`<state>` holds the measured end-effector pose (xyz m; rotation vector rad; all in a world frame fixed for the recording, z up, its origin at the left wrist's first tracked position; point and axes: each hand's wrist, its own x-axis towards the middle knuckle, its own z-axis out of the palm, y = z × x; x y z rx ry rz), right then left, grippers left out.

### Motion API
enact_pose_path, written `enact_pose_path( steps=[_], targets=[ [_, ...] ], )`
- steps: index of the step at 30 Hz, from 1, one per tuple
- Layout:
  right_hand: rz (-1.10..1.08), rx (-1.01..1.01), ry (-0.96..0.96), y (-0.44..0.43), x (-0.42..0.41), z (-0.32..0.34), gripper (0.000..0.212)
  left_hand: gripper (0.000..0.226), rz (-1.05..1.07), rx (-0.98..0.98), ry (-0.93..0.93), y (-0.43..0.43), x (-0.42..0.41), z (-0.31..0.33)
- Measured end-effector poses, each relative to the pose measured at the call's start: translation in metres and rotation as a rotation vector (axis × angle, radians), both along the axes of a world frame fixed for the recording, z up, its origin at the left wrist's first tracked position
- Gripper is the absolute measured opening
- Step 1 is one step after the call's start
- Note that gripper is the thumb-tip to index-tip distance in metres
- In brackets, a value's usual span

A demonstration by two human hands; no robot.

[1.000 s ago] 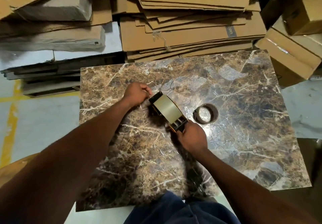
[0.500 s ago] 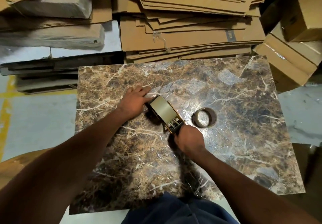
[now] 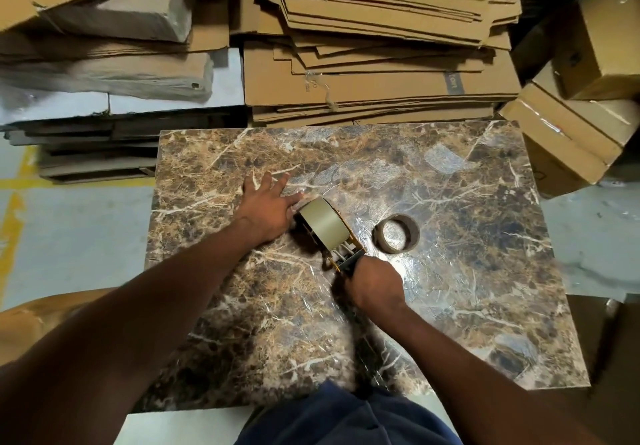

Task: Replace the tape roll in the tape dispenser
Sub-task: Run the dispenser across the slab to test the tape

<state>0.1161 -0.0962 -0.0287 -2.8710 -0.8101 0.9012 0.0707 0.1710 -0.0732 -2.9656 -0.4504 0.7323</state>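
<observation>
A tape dispenser (image 3: pixel 341 254) with a full beige tape roll (image 3: pixel 323 223) mounted in it lies on the brown marble tabletop (image 3: pixel 467 289). My right hand (image 3: pixel 375 280) is closed around the dispenser's handle at its near end. Flat on the marble just left of the roll rests my left hand (image 3: pixel 268 207), fingers spread, fingertips near the roll's far edge. An empty cardboard tape core (image 3: pixel 396 233) stands on the marble to the right of the dispenser, apart from it.
Stacks of flattened cardboard (image 3: pixel 363 46) rise behind the tabletop. Closed cardboard boxes (image 3: pixel 568 133) crowd the right rear corner. Wrapped bundles and boards (image 3: pixel 104 74) are piled at the left rear. Grey floor with a yellow line (image 3: pixel 14 209) lies to the left.
My left hand has opened from a fist at the roll and now lies flat on the marble. My right hand stays on the dispenser handle, and the dispenser has tilted slightly.
</observation>
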Motion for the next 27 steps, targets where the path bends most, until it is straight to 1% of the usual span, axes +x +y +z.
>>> enact_pose_path(
  steps=[6,11,15,16,18,20,22,24,27],
  targets=[
    [-0.021,-0.012,0.024,-0.049,-0.015,0.001,0.033,0.069,0.088,0.025,0.049,-0.019,0.005,0.009],
    [-0.013,-0.07,0.047,-0.097,-0.028,0.002,0.036,0.094,0.129,0.076,0.084,-0.038,0.006,0.01],
    [-0.015,-0.08,0.055,-0.126,-0.034,0.004,0.036,0.111,0.165,0.145,0.172,-0.066,0.004,0.005],
    [-0.013,-0.084,0.055,-0.13,-0.035,0.003,0.036,0.112,0.187,0.158,0.169,-0.073,0.003,0.003],
    [-0.003,-0.09,0.054,-0.132,-0.036,0.002,0.037,0.104,0.17,0.126,0.065,-0.088,-0.001,0.0],
    [0.002,-0.087,0.061,-0.133,-0.035,0.002,0.038,0.088,0.032,-0.016,-0.048,-0.104,-0.007,-0.004],
    [0.0,-0.089,0.067,-0.131,-0.034,0.005,0.038,0.08,-0.073,-0.163,-0.061,-0.12,-0.012,-0.008],
    [0.011,-0.105,0.066,-0.13,-0.033,0.007,0.036,0.083,-0.033,-0.241,-0.051,-0.129,-0.016,-0.013],
    [0.007,-0.122,0.095,-0.126,-0.031,0.013,0.027,0.088,0.038,-0.25,-0.082,-0.132,-0.019,-0.016]
  ],
)
